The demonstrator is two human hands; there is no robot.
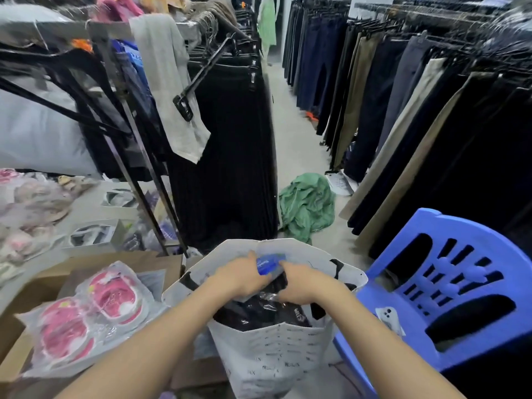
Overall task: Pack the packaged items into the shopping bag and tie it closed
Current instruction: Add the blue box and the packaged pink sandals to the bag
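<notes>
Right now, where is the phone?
In the head view, the phone lies at lower right on the seat of the blue chair, just right of the white bag.

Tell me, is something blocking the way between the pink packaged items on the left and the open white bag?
Nothing visible blocks it. The pink packaged items lie on cardboard just left of the shopping bag, whose mouth is open. Only the left hand and right hand are inside it, pressing on dark packages.
</notes>
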